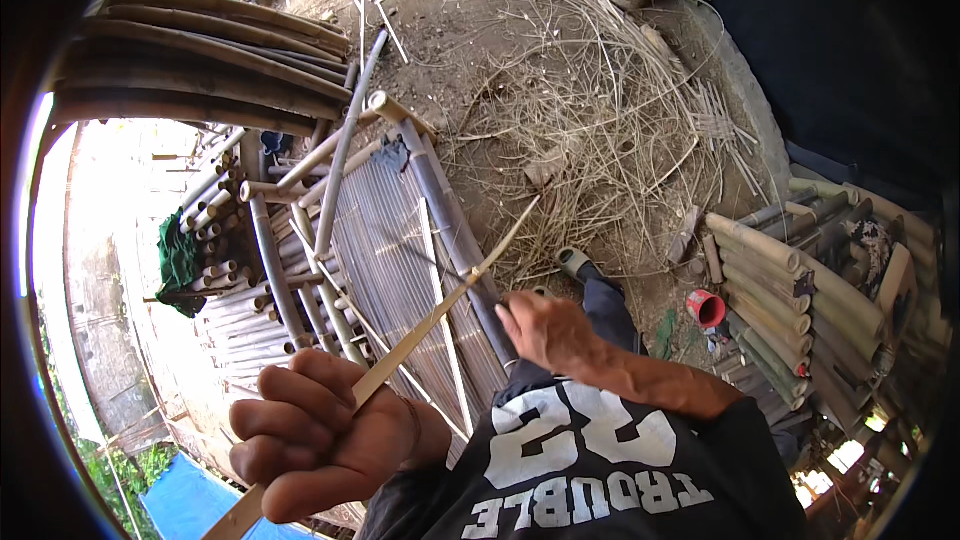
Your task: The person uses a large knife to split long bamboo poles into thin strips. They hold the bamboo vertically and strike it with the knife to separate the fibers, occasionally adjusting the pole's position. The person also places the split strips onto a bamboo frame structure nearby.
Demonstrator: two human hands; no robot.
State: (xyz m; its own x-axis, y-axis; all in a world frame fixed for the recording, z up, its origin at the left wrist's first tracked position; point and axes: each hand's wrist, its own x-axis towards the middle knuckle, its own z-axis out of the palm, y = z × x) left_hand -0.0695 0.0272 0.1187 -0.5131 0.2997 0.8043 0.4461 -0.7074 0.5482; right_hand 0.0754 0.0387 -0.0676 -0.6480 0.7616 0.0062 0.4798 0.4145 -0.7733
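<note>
My left hand, at the lower left, is closed round a long pale bamboo strip. The strip slants from the bottom edge up to the right, and its narrow far end reaches over the littered ground. Near the middle, my right hand is closed, thumb toward the strip. A thin dark knife blade sticks out from it to the upper left and crosses the strip. The knife's handle is hidden in my fingers. Below both hands lies a bamboo bench with a ribbed, slatted top and a loose pale strip on it.
Shavings and thin strips cover the ground ahead. Stacked bamboo poles lie at the upper left, and cut bamboo lengths at the right. A red container stands beside these. Green cloth hangs at the left.
</note>
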